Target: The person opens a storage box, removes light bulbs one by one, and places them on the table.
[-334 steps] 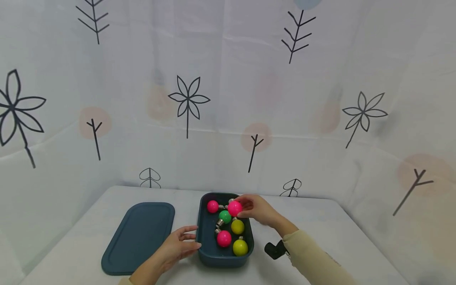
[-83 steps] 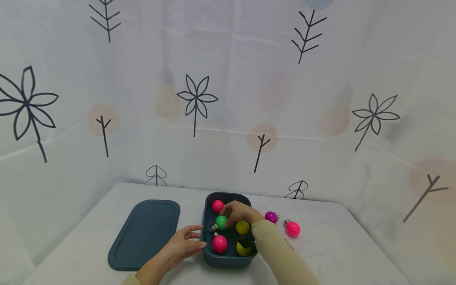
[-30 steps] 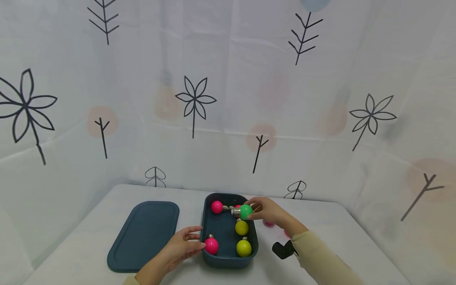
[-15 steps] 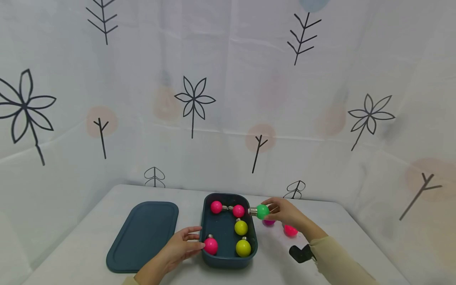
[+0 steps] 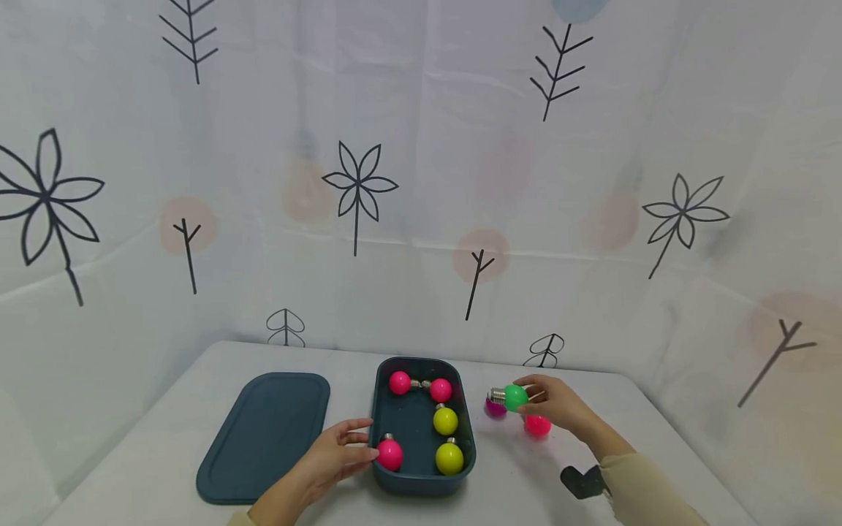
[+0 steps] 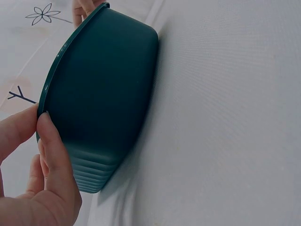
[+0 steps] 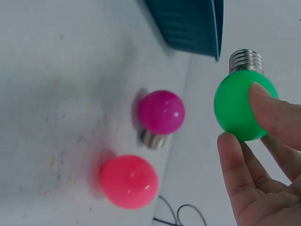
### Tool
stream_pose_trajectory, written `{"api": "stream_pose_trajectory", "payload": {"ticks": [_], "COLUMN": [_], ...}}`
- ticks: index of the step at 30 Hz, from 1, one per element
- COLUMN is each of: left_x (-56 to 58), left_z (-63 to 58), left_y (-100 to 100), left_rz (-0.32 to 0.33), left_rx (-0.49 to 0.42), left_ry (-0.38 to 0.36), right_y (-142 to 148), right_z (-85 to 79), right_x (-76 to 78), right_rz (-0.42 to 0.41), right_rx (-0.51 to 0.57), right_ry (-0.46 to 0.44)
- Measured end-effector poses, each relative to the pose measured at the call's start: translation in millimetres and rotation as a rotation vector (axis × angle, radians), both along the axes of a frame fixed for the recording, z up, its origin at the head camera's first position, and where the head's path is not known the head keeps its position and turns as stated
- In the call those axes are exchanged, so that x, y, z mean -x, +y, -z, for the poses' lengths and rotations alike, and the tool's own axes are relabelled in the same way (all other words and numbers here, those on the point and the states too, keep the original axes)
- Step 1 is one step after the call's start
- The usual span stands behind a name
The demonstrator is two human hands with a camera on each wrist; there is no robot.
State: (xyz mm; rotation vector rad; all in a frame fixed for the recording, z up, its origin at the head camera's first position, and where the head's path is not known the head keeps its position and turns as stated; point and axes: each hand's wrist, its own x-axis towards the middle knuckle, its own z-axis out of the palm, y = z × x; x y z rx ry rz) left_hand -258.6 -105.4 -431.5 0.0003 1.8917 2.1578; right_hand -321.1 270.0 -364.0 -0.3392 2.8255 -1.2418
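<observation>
In the head view a dark blue-green plastic container [image 5: 424, 484] holds three pink bulbs and two yellow bulbs. My left hand [image 5: 335, 454] is at its left side; in the left wrist view thumb and finger pinch the container's rim [image 6: 59, 59]. Right of the container, my right hand [image 5: 559, 405] holds a green light bulb [image 5: 515, 398] by its globe, raised over the table, with the metal screw base pointing left. In the right wrist view the thumb presses one side of the green globe. Below it lie a purple bulb [image 7: 162, 112] and a pink bulb [image 7: 129, 181].
A flat dark blue lid [image 5: 263, 438] lies on the white table [image 5: 158, 467] left of the container. Inside the container are a front-left pink bulb [image 5: 390, 454] and a front-right yellow bulb [image 5: 449, 459]. A patterned white cloth [image 5: 421, 292] hangs behind the table.
My right hand has taken the green bulb out of the container and carried it right, over the purple bulb. Earlier, purple and pink bulbs came onto the table. My left hand stayed at the rim.
</observation>
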Motion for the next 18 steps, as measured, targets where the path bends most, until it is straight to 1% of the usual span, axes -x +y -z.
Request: {"api": "stream_pose_trajectory", "payload": {"ticks": [7,11,18], "left_x": [-0.2,-0.2,-0.3], "left_z": [-0.7,-1.3,-0.1], "left_y": [0,0,0], "left_rz": [-0.001,-0.005,-0.008], "left_rx": [-0.001,0.004,0.002], "left_ry": [-0.004,-0.009,-0.003], "right_y": [21,29,46], "right_z": [4.8,8.5,16.7], "right_x": [-0.6,0.1,4.0], "right_rz": [0.013,0.055,0.14], "right_rx": [-0.005,-0.007,-0.06], "right_ry": [0.025,0.012,0.009]}}
